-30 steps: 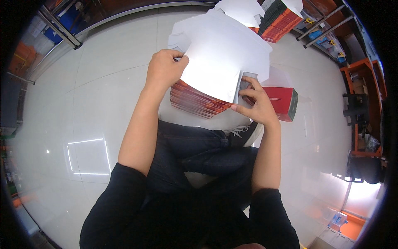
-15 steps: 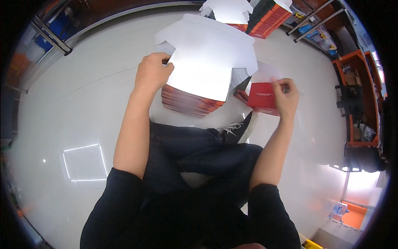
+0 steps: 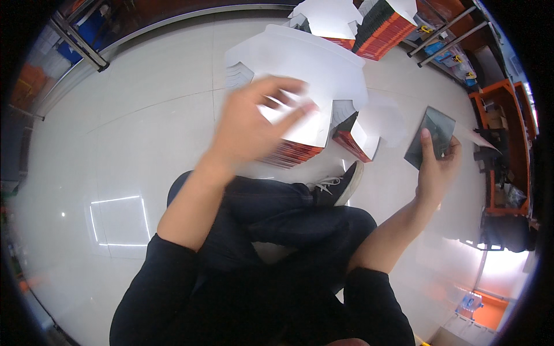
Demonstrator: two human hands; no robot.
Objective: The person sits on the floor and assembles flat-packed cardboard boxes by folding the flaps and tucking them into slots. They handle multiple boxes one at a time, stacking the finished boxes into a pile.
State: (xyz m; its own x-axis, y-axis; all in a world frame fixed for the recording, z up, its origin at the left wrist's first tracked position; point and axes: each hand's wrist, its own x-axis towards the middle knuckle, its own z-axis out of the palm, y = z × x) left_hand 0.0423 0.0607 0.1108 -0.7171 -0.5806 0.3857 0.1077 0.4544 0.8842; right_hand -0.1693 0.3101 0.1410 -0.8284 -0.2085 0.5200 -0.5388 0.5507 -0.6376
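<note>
A tall stack of flat cardboard box blanks (image 3: 311, 63), white on top with red printed edges, stands on the floor in front of me. Above its near part is my left hand (image 3: 254, 118), blurred, thumb and fingers apart with nothing between them. Out to the right, my right hand (image 3: 440, 158) grips a dark printed cardboard sheet (image 3: 428, 138), thumb on its face. A pale pinkish edge shows beyond that hand; whether it belongs to the same sheet I cannot tell. Between the stack and my right hand sits a red-and-white folded cardboard piece (image 3: 365, 141).
More stacked blanks (image 3: 384, 29) stand at the far side. My shoe (image 3: 340, 184) and crossed legs lie close before the stack. Metal rack legs (image 3: 81, 43) are at far left. An orange shelf unit (image 3: 499, 132) stands at right on the glossy tiled floor (image 3: 138, 138).
My right hand has moved right, and the piece it holds now shows a dark face instead of red. The left hand has left the stack's left edge and swung rightward over it.
</note>
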